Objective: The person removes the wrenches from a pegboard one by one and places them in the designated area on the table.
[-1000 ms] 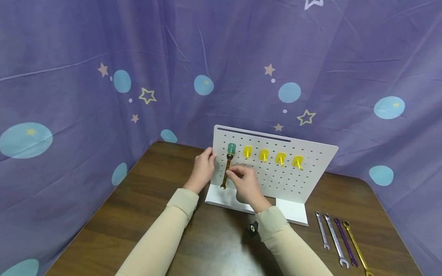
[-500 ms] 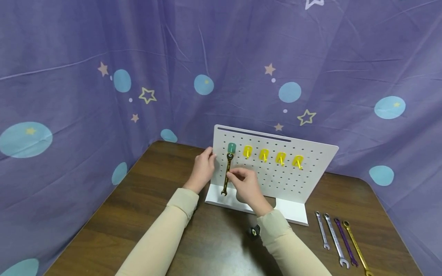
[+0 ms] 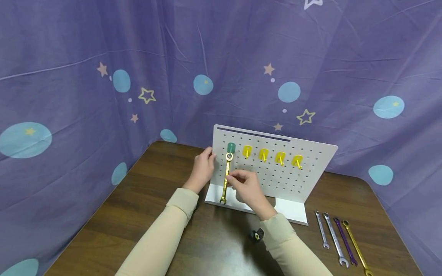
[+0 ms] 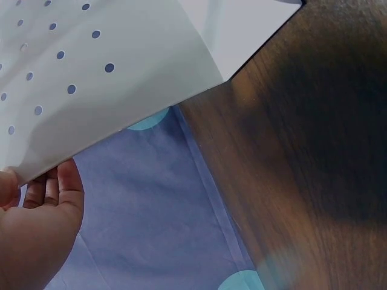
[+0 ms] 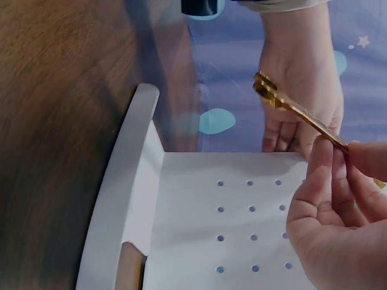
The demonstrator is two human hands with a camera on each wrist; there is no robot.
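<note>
In the head view my left hand (image 3: 202, 169) grips the left edge of a white pegboard (image 3: 276, 184); its thumb and fingers pinch the panel's rim in the left wrist view. My right hand (image 3: 249, 188) pinches a gold combination wrench (image 3: 225, 184) mid-shaft between thumb and fingers. The wrench's ring end lies at the green hook (image 3: 231, 147), the leftmost on the board, with the hook's tip showing in the ring. Its open end points down and stands off the panel, over the white foot (image 3: 291, 211) side of the stand. The right wrist view shows the wrench (image 5: 308, 118) tilted away from the board.
Several yellow hooks (image 3: 264, 155) run rightward along the board. On the brown table at right lie two silver wrenches (image 3: 335, 239), a purple wrench (image 3: 345, 241) and another gold wrench (image 3: 357, 247). A purple curtain (image 3: 241, 57) hangs close behind.
The wrench's open end has swung downward and out from the board, while its ring end stays at the green hook. My right hand shifted slightly down. My left hand has stayed put.
</note>
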